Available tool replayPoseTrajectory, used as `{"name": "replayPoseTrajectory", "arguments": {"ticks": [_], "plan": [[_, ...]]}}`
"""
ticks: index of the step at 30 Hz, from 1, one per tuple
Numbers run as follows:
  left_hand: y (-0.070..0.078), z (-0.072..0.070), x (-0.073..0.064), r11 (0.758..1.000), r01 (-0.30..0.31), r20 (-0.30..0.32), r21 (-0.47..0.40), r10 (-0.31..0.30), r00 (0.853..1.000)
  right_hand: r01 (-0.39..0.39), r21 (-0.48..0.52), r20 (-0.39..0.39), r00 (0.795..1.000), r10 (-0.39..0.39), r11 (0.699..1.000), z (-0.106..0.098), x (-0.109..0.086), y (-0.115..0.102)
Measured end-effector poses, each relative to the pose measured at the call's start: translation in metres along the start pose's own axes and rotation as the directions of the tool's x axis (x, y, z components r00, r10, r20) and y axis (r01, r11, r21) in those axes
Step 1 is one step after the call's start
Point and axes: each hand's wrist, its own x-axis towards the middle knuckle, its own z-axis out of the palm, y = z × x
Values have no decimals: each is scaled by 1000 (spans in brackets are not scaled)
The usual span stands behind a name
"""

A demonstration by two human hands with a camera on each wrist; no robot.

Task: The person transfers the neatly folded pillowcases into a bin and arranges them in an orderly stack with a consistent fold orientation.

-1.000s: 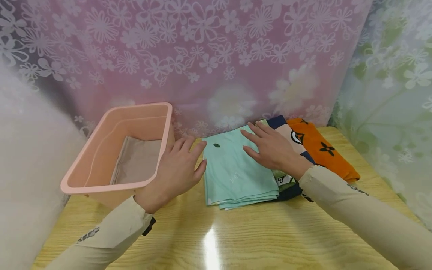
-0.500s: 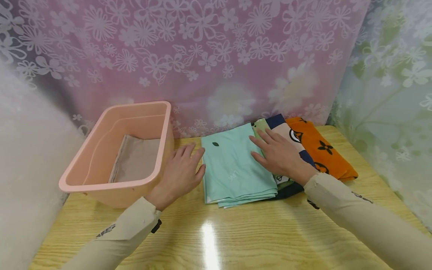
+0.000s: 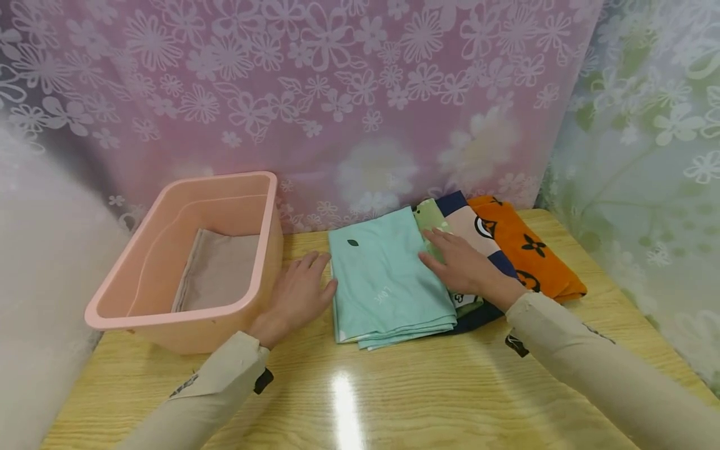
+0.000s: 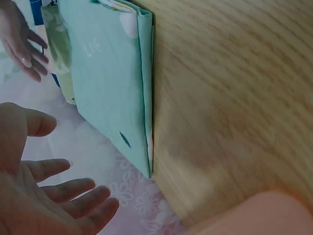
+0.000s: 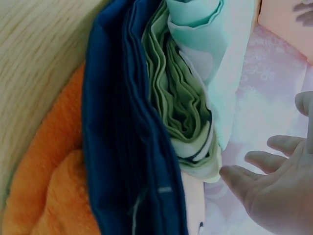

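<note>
A folded mint-green cloth (image 3: pixel 388 281) with a small dark leaf and white lettering lies flat on the table. My left hand (image 3: pixel 298 294), fingers spread, is between its left edge and the pink tub (image 3: pixel 263 262); in the left wrist view the palm holds nothing. My right hand (image 3: pixel 464 262) is over the right side of the pile, its fingers extended and bare. Beneath it, partly covered, are a folded green cloth (image 5: pixel 181 103) and a navy-and-pink cloth (image 5: pixel 132 122). Rightmost lies an orange cloth (image 3: pixel 540 250) with black motifs.
Inside the tub, a folded grey-beige cloth (image 3: pixel 219 269) lies on the bottom. The wood-grain table (image 3: pixel 416 394) meets a pink floral curtain (image 3: pixel 315 144) at the back and a pale green one (image 3: pixel 635 187) on the right.
My right hand has drawn back from above the mint-green cloth toward the green one. The left hand has come slightly nearer to me beside the tub. The cloths keep their arrangement.
</note>
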Motion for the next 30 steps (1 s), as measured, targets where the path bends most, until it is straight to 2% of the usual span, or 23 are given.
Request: {"name": "replayPoseTrajectory", "arguments": {"ticks": [4,9,12,17,20,25,30], "plan": [[-3,7,4,988,55,61,-144,-47,997,-24,88,19,1000,23,996,2,1,5],[-5,14,7,948,157,131,-278,-125,983,-63,190,40,998,56,980,3,2,8],[-9,17,11,908,205,152,-366,-159,976,-81,243,50,996,71,967,1,3,8],[-18,23,17,825,255,193,-504,-181,965,-119,292,68,992,104,949,0,4,10],[-22,25,20,795,290,222,-533,-199,955,-150,327,90,988,127,933,0,6,10],[-23,28,24,768,334,260,-546,-224,939,-188,405,127,981,149,895,-1,9,11],[-24,33,26,729,381,292,-569,-254,922,-198,453,145,978,147,870,0,12,8]]}}
